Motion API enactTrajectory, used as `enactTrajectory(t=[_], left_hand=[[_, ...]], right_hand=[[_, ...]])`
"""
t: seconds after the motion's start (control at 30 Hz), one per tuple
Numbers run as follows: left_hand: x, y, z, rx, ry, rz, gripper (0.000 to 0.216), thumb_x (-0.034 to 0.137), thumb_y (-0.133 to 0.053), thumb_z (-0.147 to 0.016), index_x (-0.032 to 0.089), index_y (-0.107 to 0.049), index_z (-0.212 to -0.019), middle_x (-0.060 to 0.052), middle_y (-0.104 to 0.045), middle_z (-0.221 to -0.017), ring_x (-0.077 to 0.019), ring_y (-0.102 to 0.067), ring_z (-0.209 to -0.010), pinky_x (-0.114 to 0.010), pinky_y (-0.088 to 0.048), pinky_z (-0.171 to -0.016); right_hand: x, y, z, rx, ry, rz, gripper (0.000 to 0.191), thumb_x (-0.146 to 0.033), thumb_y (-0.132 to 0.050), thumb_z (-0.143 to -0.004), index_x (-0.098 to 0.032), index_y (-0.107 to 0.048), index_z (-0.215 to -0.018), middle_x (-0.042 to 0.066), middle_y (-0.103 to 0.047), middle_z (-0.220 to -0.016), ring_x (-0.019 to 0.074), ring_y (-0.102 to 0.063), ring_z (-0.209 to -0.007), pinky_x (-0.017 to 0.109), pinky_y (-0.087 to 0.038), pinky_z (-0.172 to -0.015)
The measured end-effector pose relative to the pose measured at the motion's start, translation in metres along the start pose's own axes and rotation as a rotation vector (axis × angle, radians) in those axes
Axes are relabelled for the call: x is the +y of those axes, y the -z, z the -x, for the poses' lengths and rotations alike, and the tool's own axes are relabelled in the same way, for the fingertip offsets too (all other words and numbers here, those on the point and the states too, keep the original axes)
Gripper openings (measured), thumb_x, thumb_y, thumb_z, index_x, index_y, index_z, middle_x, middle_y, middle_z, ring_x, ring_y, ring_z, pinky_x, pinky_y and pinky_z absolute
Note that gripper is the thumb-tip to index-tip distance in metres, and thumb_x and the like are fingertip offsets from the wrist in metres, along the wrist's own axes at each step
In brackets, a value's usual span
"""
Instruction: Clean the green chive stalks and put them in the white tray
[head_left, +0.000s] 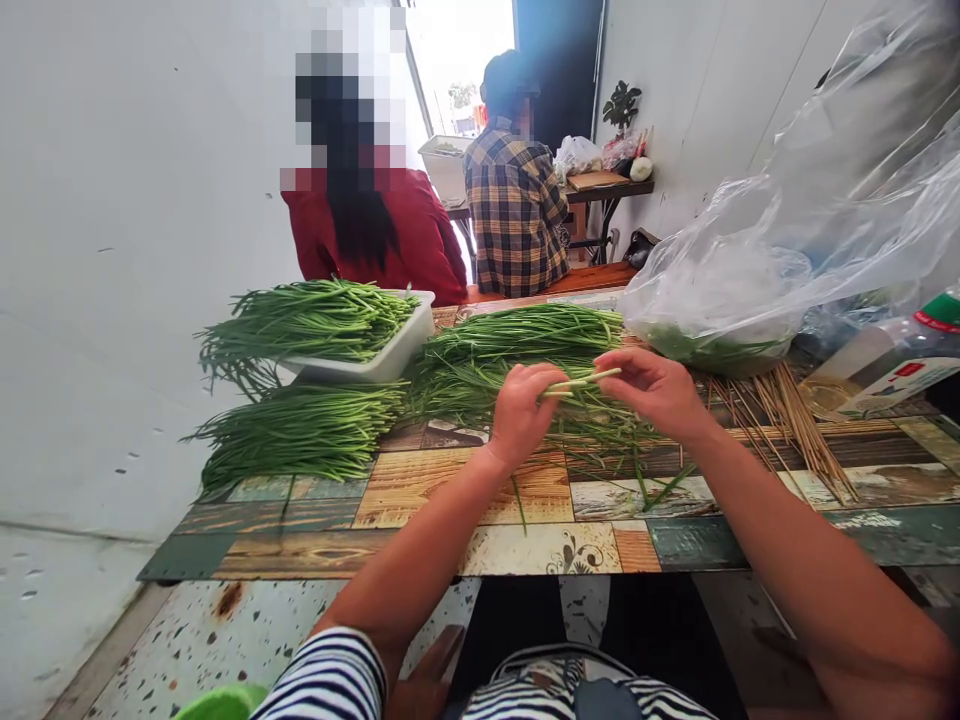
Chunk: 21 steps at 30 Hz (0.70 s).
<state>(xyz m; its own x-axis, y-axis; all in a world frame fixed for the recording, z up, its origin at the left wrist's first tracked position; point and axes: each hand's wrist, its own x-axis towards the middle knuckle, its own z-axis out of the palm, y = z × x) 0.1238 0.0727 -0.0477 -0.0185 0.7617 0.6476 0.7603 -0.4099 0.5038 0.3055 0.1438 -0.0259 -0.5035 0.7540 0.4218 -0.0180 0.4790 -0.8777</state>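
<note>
My left hand [519,412] and my right hand [654,388] are both raised over the patterned table [420,500], each pinching an end of a few pale green chive stalks [581,381] held level between them. Under my hands lies a loose spread of chives [525,345]. A tidy bunch of chives [300,432] rests on the table to the left. Behind it, a white tray [390,358] carries another long bunch [307,318] that hangs over its left rim.
A large clear plastic bag [787,250] with greens in it stands at the right, with bamboo skewers [795,425] fanned out before it and a bottle [892,365] lying beside. Two people sit with their backs turned beyond the table. A white wall runs along the left.
</note>
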Motion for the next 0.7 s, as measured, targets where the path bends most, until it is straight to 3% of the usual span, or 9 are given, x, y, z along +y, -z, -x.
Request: enactTrajectory(t=[0.13,0.3,0.33,0.47,0.53,0.63,0.7], left_hand=[[0.004,0.002,-0.001,-0.090,-0.030,-0.037,0.019,0.027,-0.051,-0.091,0.020,-0.068,-0.093,-0.004,-0.072,-0.088,-0.0174,-0.057,-0.078,-0.032,-0.041,-0.077],[-0.001,0.002,-0.003,0.003,-0.008,-0.089,0.024,0.034,-0.051,-0.091,0.019,-0.069,-0.086,-0.004,-0.071,-0.081,-0.0159,-0.056,-0.073,-0.031,-0.040,-0.075],[-0.003,0.002,-0.003,0.023,-0.001,-0.095,0.024,0.035,-0.052,-0.091,0.019,-0.069,-0.086,-0.003,-0.071,-0.082,-0.0156,-0.056,-0.073,-0.031,-0.041,-0.075],[-0.007,0.001,-0.003,0.018,0.000,-0.089,0.018,0.030,-0.056,-0.090,0.018,-0.069,-0.089,-0.003,-0.073,-0.086,-0.0151,-0.058,-0.075,-0.031,-0.041,-0.077],[-0.007,0.001,-0.003,-0.014,-0.006,-0.089,0.015,0.026,-0.057,-0.088,0.018,-0.070,-0.091,-0.003,-0.073,-0.086,-0.0153,-0.058,-0.075,-0.031,-0.042,-0.075],[-0.006,0.001,-0.003,-0.080,-0.008,-0.115,0.015,0.021,-0.059,-0.086,0.018,-0.071,-0.094,-0.003,-0.073,-0.086,-0.0160,-0.058,-0.076,-0.031,-0.042,-0.075],[-0.005,0.002,-0.003,-0.128,-0.007,-0.135,0.015,0.021,-0.059,-0.086,0.018,-0.071,-0.094,-0.003,-0.073,-0.086,-0.0165,-0.058,-0.076,-0.031,-0.042,-0.075]], right_hand=[[0.012,-0.002,-0.001,-0.078,0.030,0.142,0.027,-0.044,-0.066,-0.076,-0.019,-0.073,-0.083,0.005,-0.071,-0.082,0.0175,-0.063,-0.074,0.029,-0.049,-0.066],[0.026,0.031,-0.006,-0.024,-0.098,0.201,0.037,-0.051,-0.062,-0.077,-0.017,-0.073,-0.082,0.002,-0.065,-0.065,0.0137,-0.054,-0.056,0.026,-0.042,-0.051],[0.024,0.040,-0.006,-0.059,-0.117,0.207,0.038,-0.053,-0.062,-0.076,-0.017,-0.073,-0.080,0.002,-0.064,-0.062,0.0134,-0.053,-0.054,0.026,-0.041,-0.050],[0.002,0.057,-0.005,-0.459,-0.180,0.378,0.038,-0.056,-0.068,-0.068,-0.019,-0.074,-0.072,0.001,-0.062,-0.057,0.0143,-0.053,-0.052,0.026,-0.039,-0.047],[-0.008,0.050,-0.004,-0.363,-0.130,0.496,0.040,-0.057,-0.068,-0.069,-0.018,-0.074,-0.077,0.003,-0.063,-0.061,0.0154,-0.053,-0.054,0.027,-0.040,-0.049],[-0.008,0.031,-0.004,-0.102,0.133,0.592,0.041,-0.053,-0.064,-0.076,-0.018,-0.073,-0.095,0.008,-0.068,-0.082,0.0193,-0.058,-0.070,0.030,-0.045,-0.060],[-0.001,0.020,-0.004,-0.113,0.299,0.643,0.034,-0.046,-0.059,-0.083,-0.018,-0.072,-0.098,0.010,-0.068,-0.090,0.0217,-0.059,-0.081,0.033,-0.047,-0.069]])
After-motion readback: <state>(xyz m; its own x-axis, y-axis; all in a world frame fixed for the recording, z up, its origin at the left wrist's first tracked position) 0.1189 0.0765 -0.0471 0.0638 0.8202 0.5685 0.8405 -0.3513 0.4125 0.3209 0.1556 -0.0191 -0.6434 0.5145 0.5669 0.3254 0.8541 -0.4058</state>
